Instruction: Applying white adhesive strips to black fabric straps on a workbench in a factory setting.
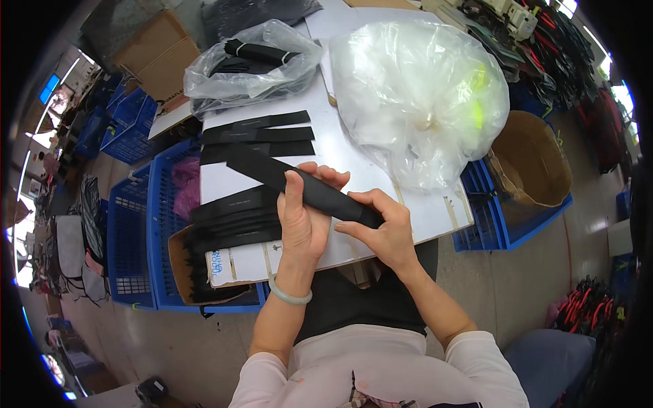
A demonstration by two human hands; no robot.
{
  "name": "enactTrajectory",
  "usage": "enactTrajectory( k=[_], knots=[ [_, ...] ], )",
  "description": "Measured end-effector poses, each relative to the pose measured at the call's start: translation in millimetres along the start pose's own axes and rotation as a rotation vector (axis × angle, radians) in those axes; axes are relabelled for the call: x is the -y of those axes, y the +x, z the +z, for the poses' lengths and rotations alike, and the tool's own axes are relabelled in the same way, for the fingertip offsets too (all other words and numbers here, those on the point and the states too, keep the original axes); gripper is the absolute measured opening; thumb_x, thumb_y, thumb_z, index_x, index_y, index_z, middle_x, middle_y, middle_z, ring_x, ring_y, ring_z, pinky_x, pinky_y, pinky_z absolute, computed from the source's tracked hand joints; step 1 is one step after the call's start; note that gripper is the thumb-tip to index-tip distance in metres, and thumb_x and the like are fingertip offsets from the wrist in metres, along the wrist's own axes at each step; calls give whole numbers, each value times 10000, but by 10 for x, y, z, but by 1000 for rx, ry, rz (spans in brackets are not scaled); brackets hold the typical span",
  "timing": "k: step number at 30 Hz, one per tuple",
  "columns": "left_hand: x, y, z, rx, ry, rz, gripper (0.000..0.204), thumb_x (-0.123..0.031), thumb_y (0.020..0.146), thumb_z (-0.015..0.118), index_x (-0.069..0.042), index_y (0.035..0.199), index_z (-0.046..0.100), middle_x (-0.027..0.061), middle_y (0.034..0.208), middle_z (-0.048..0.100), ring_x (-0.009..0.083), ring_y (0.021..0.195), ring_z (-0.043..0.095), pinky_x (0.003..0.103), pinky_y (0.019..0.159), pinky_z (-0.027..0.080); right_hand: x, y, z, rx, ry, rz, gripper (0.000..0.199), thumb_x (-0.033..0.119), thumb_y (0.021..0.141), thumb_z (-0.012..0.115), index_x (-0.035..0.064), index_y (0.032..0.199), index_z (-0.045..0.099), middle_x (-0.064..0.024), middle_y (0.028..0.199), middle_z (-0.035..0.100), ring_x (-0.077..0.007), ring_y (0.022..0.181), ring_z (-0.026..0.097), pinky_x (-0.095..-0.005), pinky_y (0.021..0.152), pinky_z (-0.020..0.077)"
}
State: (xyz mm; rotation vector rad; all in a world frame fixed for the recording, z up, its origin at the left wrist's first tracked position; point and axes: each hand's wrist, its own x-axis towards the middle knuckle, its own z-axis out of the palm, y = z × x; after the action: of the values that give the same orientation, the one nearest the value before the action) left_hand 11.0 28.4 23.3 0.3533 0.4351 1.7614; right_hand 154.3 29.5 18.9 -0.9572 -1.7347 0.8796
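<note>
Above the near edge of the white table (360,153), a flat black fabric strip (262,168) is held slantwise between my two hands. My left hand (303,214) supports it from below, thumb up along its near side and fingers behind. At the strip's right end, my right hand (388,228) pinches it between thumb and fingers. Three similar black strips (262,133) lie side by side beyond my left hand. Closer in, several more overlap in a row of black strips (235,217) at the table's left edge, partly hidden by my left hand.
An open clear bag (252,75) with bundled black strips sits at the far left. A large, full clear plastic bag (422,95) covers the far right. Blue crates (132,238) and a cardboard box (180,262) stand left of the table; another cardboard-lined crate (507,224) stands right.
</note>
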Motion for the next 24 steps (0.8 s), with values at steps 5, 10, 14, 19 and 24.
enactTrajectory(
  k=[5, 10, 14, 19, 24],
  knots=[
    [124, -57, 18, -188, 277, 63, 393, -417, 916, 649, -53, 794, 561, 96, 621, 598, 233, 545, 627, 466, 748, 569, -53, -170, 87, -51, 204, 186, 273, 33, 714, 815, -27, 950, 692, -55, 856, 697, -93, 776, 615, -238, 694, 489],
    [276, -71, 55, -400, 350, 27, 486, -450, 897, 666, -94, 589, 544, 56, 517, 548, 199, 437, 574, 446, 690, 575, -150, -340, 120, -77, 182, 289, 207, 35, 734, 797, -20, 915, 715, -76, 843, 708, -107, 765, 633, -234, 681, 495],
    [206, -86, -91, -395, 406, -10, 482, -451, 898, 664, -100, 591, 544, 49, 503, 539, 196, 414, 558, 430, 677, 574, -224, -249, -70, -46, 110, 114, 129, 76, 803, 741, -10, 895, 712, -78, 812, 702, -121, 718, 630, -252, 633, 488],
    [151, -102, -110, -418, 389, -35, 465, -430, 919, 646, -125, 593, 519, 36, 489, 518, 186, 397, 541, 412, 634, 561, -966, 477, -685, -475, -600, -33, 184, 177, 778, 731, 15, 786, 643, -148, 751, 662, -356, 655, 649, -426, 575, 499],
    [191, -204, -41, -386, 379, -104, 422, -406, 930, 639, -118, 649, 513, 37, 482, 503, 195, 398, 541, 433, 628, 559, -1239, 728, -652, -403, -949, 55, 229, 217, 727, 762, 41, 781, 626, -146, 753, 675, -350, 625, 656, -428, 570, 508]
  ],
)
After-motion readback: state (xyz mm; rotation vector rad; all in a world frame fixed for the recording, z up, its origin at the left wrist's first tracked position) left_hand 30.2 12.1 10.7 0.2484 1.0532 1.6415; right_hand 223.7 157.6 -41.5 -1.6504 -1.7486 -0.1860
